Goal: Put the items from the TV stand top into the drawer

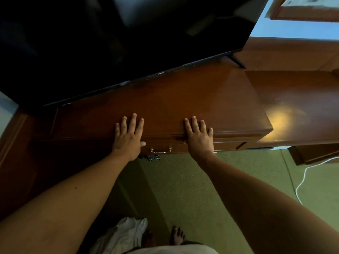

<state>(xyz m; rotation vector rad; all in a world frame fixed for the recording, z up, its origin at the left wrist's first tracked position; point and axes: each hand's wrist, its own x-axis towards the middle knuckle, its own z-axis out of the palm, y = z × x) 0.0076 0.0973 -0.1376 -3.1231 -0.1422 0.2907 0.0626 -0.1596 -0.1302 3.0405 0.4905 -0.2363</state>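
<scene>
Both hands, left hand (pixel 128 136) and right hand (pixel 199 137), lie flat with fingers spread, gripping nothing, on the bare table (pixel 165 101) at mid-frame; the drawer (pixel 194 146) below seems shut, stiff wood best pulled by its brass handle (pixel 161 150).

1. This is a room in a home or a hotel, a bedroom or lounge by its furniture.
2. Beyond both hands a flat-screen TV (pixel 113 43) stands on a dark polished wooden TV stand (pixel 183 99).
3. Below the hands lies green carpet (pixel 192 189).
4. Right of the right hand are matching wood furniture (pixel 302 107), a white cable (pixel 300 182) and a framed picture (pixel 308 10).
</scene>
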